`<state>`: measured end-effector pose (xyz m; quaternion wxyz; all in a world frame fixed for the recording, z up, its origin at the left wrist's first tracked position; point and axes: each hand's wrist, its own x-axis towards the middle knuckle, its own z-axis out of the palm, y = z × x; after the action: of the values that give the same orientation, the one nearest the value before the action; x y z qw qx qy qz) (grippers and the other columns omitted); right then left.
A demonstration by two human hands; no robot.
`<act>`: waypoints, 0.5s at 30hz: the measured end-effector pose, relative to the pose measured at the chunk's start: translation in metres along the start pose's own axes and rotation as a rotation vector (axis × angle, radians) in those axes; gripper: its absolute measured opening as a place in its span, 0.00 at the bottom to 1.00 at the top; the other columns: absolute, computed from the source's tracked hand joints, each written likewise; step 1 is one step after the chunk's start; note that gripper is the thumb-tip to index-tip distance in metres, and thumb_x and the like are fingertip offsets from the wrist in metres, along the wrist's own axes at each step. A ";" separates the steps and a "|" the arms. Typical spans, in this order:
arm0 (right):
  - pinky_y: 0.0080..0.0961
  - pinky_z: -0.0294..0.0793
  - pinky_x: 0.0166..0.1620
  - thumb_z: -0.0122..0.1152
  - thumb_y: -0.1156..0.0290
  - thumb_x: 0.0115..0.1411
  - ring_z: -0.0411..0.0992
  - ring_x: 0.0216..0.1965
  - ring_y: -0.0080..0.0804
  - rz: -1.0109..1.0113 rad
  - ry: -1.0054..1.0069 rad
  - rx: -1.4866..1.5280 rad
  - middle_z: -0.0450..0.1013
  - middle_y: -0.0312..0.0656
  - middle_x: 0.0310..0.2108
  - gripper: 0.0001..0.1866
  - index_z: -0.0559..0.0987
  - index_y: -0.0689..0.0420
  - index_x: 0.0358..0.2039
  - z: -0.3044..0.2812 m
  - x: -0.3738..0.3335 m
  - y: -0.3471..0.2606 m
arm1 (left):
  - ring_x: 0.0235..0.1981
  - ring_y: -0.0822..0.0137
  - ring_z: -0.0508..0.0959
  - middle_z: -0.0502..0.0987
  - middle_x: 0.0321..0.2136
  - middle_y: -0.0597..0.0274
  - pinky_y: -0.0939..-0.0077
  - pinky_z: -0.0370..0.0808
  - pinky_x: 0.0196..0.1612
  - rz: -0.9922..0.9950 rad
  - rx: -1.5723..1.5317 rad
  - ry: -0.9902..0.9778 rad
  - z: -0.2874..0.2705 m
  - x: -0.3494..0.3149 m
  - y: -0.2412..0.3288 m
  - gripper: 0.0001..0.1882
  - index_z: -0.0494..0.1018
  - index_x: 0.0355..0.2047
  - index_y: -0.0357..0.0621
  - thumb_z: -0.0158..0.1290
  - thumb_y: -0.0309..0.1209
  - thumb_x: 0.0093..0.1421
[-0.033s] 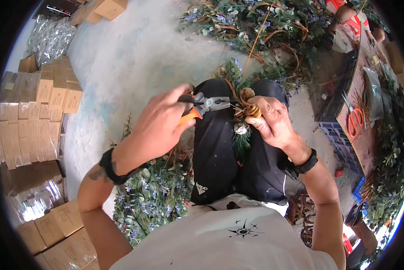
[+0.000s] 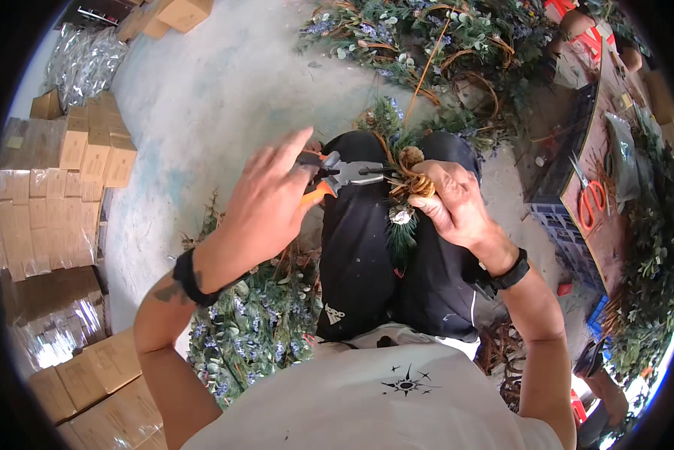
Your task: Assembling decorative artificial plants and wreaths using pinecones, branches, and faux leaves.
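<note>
My left hand (image 2: 265, 184) is closed around pliers (image 2: 352, 173) with orange-and-black handles, the index finger stretched out. Their metal jaws point right, with the tips at the dark ends of a brown vine bundle (image 2: 404, 182). My right hand (image 2: 454, 199) pinches this coiled bundle between thumb and fingers. The bundle belongs to a greenery piece resting across my black trousers, with a brown pine cone (image 2: 411, 156), a whitish cone (image 2: 400, 215) and green needles (image 2: 402, 238) beside it. Part of the piece is hidden by my right hand.
Finished-looking greenery wreaths (image 2: 404, 45) lie on the floor ahead, and more greenery (image 2: 250, 330) lies by my left leg. Orange-handled scissors (image 2: 592, 201) sit on a table (image 2: 603, 240) at the right. Cardboard boxes (image 2: 44, 202) are stacked at the left. Another person's limb (image 2: 610, 394) shows lower right.
My left index finger has lifted and straightened away from the pliers. The pliers have turned slightly, their tips staying near the vine bundle. My right hand keeps its place.
</note>
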<state>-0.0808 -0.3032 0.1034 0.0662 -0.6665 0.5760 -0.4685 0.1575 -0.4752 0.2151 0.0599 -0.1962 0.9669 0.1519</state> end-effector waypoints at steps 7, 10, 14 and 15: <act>0.44 0.79 0.42 0.71 0.59 0.61 0.77 0.40 0.56 0.025 -0.006 -0.007 0.78 0.53 0.41 0.22 0.77 0.61 0.48 -0.001 0.000 -0.001 | 0.68 0.41 0.65 0.68 0.67 0.46 0.40 0.63 0.67 0.073 0.459 0.669 0.038 0.002 0.001 0.12 0.76 0.47 0.28 0.50 0.25 0.68; 0.44 0.79 0.43 0.70 0.60 0.61 0.77 0.40 0.56 0.030 -0.037 0.017 0.78 0.53 0.41 0.23 0.76 0.61 0.49 -0.002 0.000 -0.001 | 0.68 0.40 0.66 0.69 0.66 0.46 0.39 0.63 0.67 0.071 0.458 0.693 0.045 0.002 0.002 0.12 0.77 0.47 0.30 0.50 0.25 0.68; 0.44 0.78 0.44 0.70 0.60 0.61 0.77 0.41 0.56 0.043 -0.039 0.011 0.77 0.53 0.41 0.23 0.76 0.61 0.50 -0.001 -0.001 -0.001 | 0.68 0.42 0.65 0.64 0.69 0.47 0.40 0.61 0.68 0.092 0.261 0.573 0.045 0.013 0.006 0.12 0.79 0.45 0.33 0.52 0.26 0.65; 0.44 0.78 0.44 0.70 0.60 0.61 0.77 0.41 0.56 0.043 -0.039 0.011 0.77 0.53 0.42 0.23 0.76 0.62 0.50 -0.001 -0.001 0.000 | 0.68 0.46 0.65 0.63 0.70 0.50 0.42 0.60 0.70 0.120 0.228 0.594 0.050 0.018 0.001 0.12 0.80 0.44 0.34 0.53 0.27 0.64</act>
<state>-0.0813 -0.3017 0.1039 0.0912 -0.6627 0.5863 -0.4569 0.1438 -0.4648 0.1647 -0.2123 -0.1667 0.9627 -0.0180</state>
